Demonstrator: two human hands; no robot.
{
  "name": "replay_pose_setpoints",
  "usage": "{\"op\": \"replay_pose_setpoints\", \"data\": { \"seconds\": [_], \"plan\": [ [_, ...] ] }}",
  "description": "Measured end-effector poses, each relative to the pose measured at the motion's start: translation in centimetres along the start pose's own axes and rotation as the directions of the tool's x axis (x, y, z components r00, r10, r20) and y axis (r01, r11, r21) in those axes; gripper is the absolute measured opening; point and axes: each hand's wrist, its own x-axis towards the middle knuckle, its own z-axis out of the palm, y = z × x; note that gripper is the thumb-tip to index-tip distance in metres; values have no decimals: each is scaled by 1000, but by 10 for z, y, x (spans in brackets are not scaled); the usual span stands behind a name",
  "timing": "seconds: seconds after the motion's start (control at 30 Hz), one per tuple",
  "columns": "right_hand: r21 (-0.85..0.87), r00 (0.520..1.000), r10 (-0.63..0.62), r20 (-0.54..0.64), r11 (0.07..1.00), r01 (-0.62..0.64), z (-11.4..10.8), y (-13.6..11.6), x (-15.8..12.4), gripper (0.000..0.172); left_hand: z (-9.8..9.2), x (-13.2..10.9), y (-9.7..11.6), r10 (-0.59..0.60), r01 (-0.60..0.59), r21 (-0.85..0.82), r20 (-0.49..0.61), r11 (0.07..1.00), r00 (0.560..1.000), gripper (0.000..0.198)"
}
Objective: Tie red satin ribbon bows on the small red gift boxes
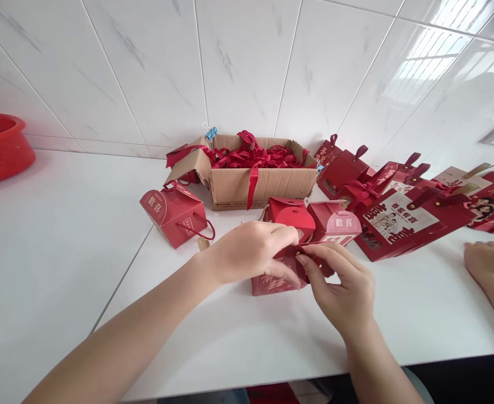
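Note:
A small red gift box (272, 283) stands on the white table, partly covered by my hands. My right hand (343, 278) pinches the dark red strap at its top, beside a small gold stud. Over the box's left side reaches my left hand (257, 252), its thumb and fingers apart around the top, with nothing visibly gripped. Just behind are a bright red box (291, 219) and a red box with a pink rounded flap (335, 221).
A cardboard box (263, 188) full of red ribbons stands against the tiled wall. Left of it lies a red box with a rope handle (173, 216). Several red gift bags (402, 219) fill the right side, near another person's hand (490, 261). A red basket (3, 148) is far left.

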Motion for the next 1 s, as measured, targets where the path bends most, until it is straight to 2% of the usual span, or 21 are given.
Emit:
{"op": "replay_pose_setpoints", "data": {
  "seconds": [0.1, 0.17, 0.23, 0.33, 0.4, 0.5, 0.67, 0.8, 1.0],
  "plan": [
    [-102, 995, -19, -97, 995, 9, 0, 2, 2, 10, -5, 1, 1, -59, 61, -75, 24, 995, 998, 31],
    [-150, 991, -26, -129, 989, 7, 0, 3, 5, 14, -9, 3, 1, -72, 78, -124, 50, 989, 996, 22],
    [-89, 998, -7, -68, 996, 0, 0, 4, 6, 16, -14, 3, 1, -70, 81, -154, 75, 985, 995, 15],
    [111, 999, -18, 51, 994, 13, 0, 3, 5, 12, -20, 3, 2, -79, 96, -166, 104, 981, 991, 9],
    [172, 997, -80, 23, 982, 75, 0, 2, 4, 14, -24, 2, 5, -94, 113, -192, 109, 975, 990, 5],
    [166, 979, -195, -54, 965, 202, -1, 2, 4, 16, -29, 3, 10, -76, 109, -286, 126, 952, 989, 1],
    [194, 950, -306, -58, 930, 311, -4, 2, 7, 16, -34, 3, 12, -6, 71, -430, 151, 900, 989, 6],
    [253, 960, -275, -51, 926, 279, -4, 0, 6, 17, -33, 4, 11, -6, 95, -470, 188, 877, 982, 6],
    [365, 983, -182, -18, 914, 176, 1, 2, 7, 13, -31, 5, 12, -116, 195, -416, 208, 888, 971, 6]
  ]
}}
